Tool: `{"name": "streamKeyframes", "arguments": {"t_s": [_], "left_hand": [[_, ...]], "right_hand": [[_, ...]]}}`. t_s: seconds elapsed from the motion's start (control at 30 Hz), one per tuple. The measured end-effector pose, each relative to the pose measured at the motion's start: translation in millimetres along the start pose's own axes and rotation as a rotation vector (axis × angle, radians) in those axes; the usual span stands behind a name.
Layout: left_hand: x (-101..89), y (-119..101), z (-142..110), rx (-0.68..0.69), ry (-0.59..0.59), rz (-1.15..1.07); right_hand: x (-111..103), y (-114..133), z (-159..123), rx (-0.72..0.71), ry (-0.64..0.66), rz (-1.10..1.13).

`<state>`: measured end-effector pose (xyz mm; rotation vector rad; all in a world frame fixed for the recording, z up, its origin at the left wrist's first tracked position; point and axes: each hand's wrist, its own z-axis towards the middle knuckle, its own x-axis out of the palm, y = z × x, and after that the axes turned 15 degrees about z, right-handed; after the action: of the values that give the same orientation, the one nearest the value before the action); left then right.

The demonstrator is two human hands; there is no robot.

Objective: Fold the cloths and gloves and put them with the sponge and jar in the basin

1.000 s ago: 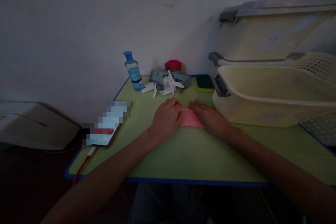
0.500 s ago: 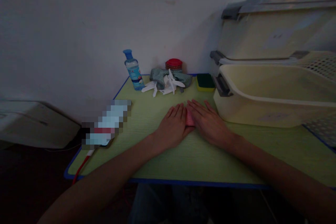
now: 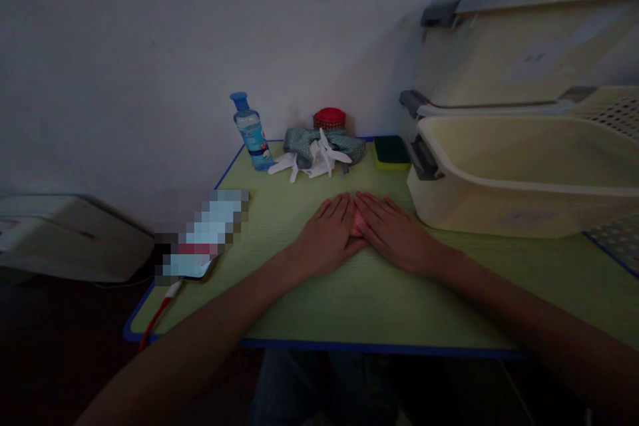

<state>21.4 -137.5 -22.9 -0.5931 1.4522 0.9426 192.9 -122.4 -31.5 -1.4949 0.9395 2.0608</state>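
Observation:
A small pink item [image 3: 358, 221], seemingly a folded cloth, lies on the green tabletop, mostly covered by my hands. Flat over its left side rests my left hand [image 3: 327, 233], fingers stretched out and pointing away from me, thumb reaching right along the near edge. My right hand [image 3: 394, 229] lies flat across the right side, fingers extended and slanting toward the left hand. The fingertips of both hands come close together at the far end. Neither hand is wrapped round the pink item; how much of it lies beneath the palms is hidden.
Behind the hands are a blue bottle [image 3: 253, 136], white gloves [image 3: 322, 158], a grey-green cloth [image 3: 298, 144], a red-topped container [image 3: 329, 118] and a sponge [image 3: 391, 152]. At right stands a cream bin [image 3: 479, 203] below another bin [image 3: 504, 73]. A phone [image 3: 207, 233] with red cable lies left.
My right hand has shifted slightly left over the pink item, its fingers nearer my left hand's. Less of the pink shows between them. The view has tilted a little.

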Motion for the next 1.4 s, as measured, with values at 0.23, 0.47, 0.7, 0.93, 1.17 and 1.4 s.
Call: {"name": "streamKeyframes", "arguments": {"t_s": [0.23, 0.47, 0.7, 0.93, 1.17, 1.4], "left_hand": [[1.1, 2.2, 0.2, 0.018, -0.015, -0.005], [3.1, 2.0, 0.2, 0.023, -0.013, -0.002], [5.5, 3.9, 1.5, 0.035, -0.005, -0.036], [3.3, 7.5, 3.1, 0.053, 0.031, -0.101], [2.1, 7.6, 0.8, 0.025, -0.010, -0.139], [3.7, 10.2, 0.7, 0.024, -0.119, -0.118]], "right_hand": [[-1.1, -2.9, -0.3, -0.031, 0.017, 0.011], [-5.0, -7.9, -2.3, -0.067, 0.053, 0.064], [-5.0, -11.4, -1.9, -0.078, 0.075, 0.088], [-8.1, -8.8, -1.2, -0.062, 0.105, 0.093], [-7.8, -11.7, -0.5, -0.074, 0.069, 0.142], [-12.6, -19.6, -4.8, -0.134, 0.035, 0.228]]}}
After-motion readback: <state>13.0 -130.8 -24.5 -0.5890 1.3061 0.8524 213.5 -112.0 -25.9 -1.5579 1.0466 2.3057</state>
